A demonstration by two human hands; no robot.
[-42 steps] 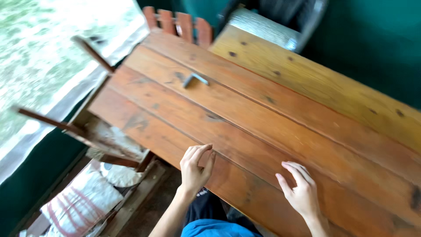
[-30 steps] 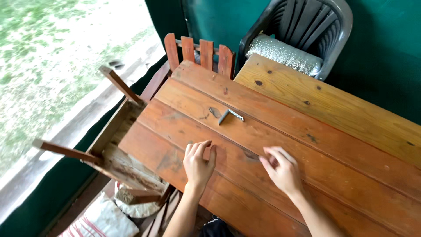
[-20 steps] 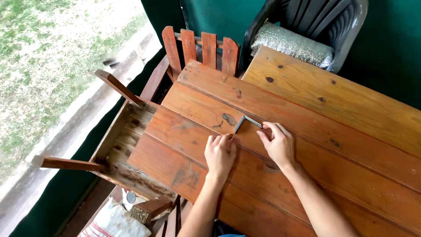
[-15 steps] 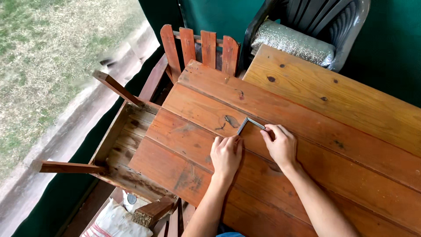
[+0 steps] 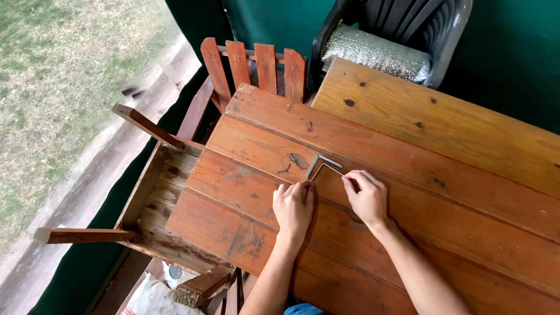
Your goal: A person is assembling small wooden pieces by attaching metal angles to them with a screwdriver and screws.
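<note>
On the far left a strip of grass (image 5: 52,76) lies beyond the dark green wall, and an overturned wooden chair (image 5: 157,192) rests with its legs sticking out beside the desk (image 5: 466,233), a reddish plank top. A second slatted wooden chair (image 5: 256,67) stands at the desk's far end. The left hand (image 5: 294,207) lies flat on the planks, grip empty, its fingertips touching one end of a small L-shaped metal bracket (image 5: 319,164) that lies on the desk between the two hands. The right hand (image 5: 366,198) rests just beside it, fingertips meeting the bracket's other end, grip loose and holding nothing. A dark plastic chair (image 5: 408,29) with a silvery cushion (image 5: 373,58) stands behind.
</note>
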